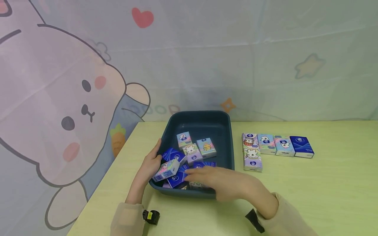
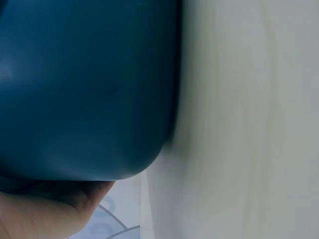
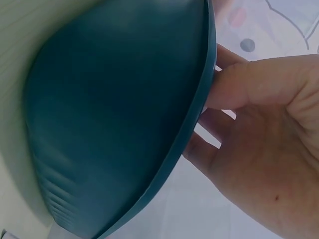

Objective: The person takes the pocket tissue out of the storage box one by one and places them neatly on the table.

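A dark teal bin [image 1: 201, 115] on the table holds several small tissue packs, some plain blue, others with pastel cartoon prints. My left hand [image 1: 150, 165] grips the bin's left rim near the front; a pastel tissue pack [image 1: 166, 169] lies tilted beside its thumb. My right hand [image 1: 224, 182] reaches over the front right rim, its fingers extended above a blue tissue pack [image 1: 178, 177] and others. In the right wrist view, the bin wall [image 3: 114, 114] hides the fingertips. The left wrist view shows mostly the bin's outer wall [image 2: 84, 89].
Right of the bin, several tissue packs stand in a row: a cartoon pair [image 1: 252, 153], two light blue ones [image 1: 266, 144] and a dark blue one [image 1: 301, 146]. A printed cloth [image 1: 206, 65] hangs behind the pale yellow table [image 1: 325, 196].
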Available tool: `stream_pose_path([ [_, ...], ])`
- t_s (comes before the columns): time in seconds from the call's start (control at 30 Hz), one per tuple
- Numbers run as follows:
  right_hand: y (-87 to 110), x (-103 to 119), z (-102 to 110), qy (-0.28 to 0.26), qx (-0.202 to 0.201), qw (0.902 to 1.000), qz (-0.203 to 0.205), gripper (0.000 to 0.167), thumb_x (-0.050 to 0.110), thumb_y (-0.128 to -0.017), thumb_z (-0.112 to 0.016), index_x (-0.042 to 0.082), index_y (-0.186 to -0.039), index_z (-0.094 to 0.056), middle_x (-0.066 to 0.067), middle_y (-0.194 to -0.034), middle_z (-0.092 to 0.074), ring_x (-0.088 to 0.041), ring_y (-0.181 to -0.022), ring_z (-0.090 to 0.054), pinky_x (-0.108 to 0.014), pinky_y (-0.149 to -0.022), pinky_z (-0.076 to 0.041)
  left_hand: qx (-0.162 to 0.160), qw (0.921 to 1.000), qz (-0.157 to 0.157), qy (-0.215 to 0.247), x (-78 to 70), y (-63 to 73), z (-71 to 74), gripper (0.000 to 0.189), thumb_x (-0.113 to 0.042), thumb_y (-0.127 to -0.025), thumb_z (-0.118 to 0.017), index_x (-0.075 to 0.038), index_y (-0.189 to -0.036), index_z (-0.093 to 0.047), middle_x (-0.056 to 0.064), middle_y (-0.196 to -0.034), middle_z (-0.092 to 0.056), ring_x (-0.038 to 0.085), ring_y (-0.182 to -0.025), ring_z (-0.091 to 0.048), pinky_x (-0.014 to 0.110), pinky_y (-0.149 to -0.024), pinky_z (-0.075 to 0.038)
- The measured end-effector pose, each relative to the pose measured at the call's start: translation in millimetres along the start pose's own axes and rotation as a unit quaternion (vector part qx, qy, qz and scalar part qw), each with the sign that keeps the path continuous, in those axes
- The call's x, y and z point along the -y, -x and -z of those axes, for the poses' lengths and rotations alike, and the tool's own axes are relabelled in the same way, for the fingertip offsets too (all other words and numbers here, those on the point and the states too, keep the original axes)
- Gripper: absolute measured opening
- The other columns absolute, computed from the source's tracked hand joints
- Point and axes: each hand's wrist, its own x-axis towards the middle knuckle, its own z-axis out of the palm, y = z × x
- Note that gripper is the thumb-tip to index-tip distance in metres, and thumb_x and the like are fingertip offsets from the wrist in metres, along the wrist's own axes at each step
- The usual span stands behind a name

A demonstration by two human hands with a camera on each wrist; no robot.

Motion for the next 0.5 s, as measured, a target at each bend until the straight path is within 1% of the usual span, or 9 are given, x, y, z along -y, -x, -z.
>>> stream_pose_path([
  [0.2, 0.4, -4.2, 1.9, -0.013, -0.002, 0.9998, -0.014, 0.085, -0.025, -0.074, -0.048, 0.020, -0.146, -0.041, 0.003, -0.152, -0.040, -0.021, -0.143, -0.036, -0.042, -0.116, -0.033, 0.000, 1.0000, -0.004, -0.002, -0.2, 0.1, 0.2, 0.061, -0.008, -0.099, -0.030, -0.019, -0.156, -0.011, 0.008, -0.163, -0.011, 0.032, -0.150, -0.009, 0.050, -0.121, -0.010],
  [0.4, 0.6, -12.1, 4.8, -0.040, -0.012, 0.9988, -0.027, 0.080, -0.025, -0.073, -0.051, 0.019, -0.139, -0.046, 0.003, -0.145, -0.046, -0.019, -0.133, -0.046, -0.040, -0.110, -0.042, -0.001, 1.0000, -0.001, -0.002, -0.4, -0.3, 0.0, 0.061, -0.009, -0.099, -0.030, -0.018, -0.156, -0.011, 0.007, -0.163, -0.011, 0.032, -0.150, -0.009, 0.050, -0.121, -0.011],
  [0.5, 0.5, -16.2, 6.1, -0.053, -0.013, 0.9978, -0.038, 0.081, -0.025, -0.071, -0.051, 0.018, -0.139, -0.046, 0.003, -0.145, -0.046, -0.018, -0.132, -0.046, -0.039, -0.109, -0.042, -0.002, 1.0000, 0.001, -0.005, -0.7, -0.2, 0.0, 0.061, -0.009, -0.099, -0.030, -0.018, -0.156, -0.011, 0.008, -0.163, -0.011, 0.032, -0.150, -0.009, 0.050, -0.121, -0.011],
])
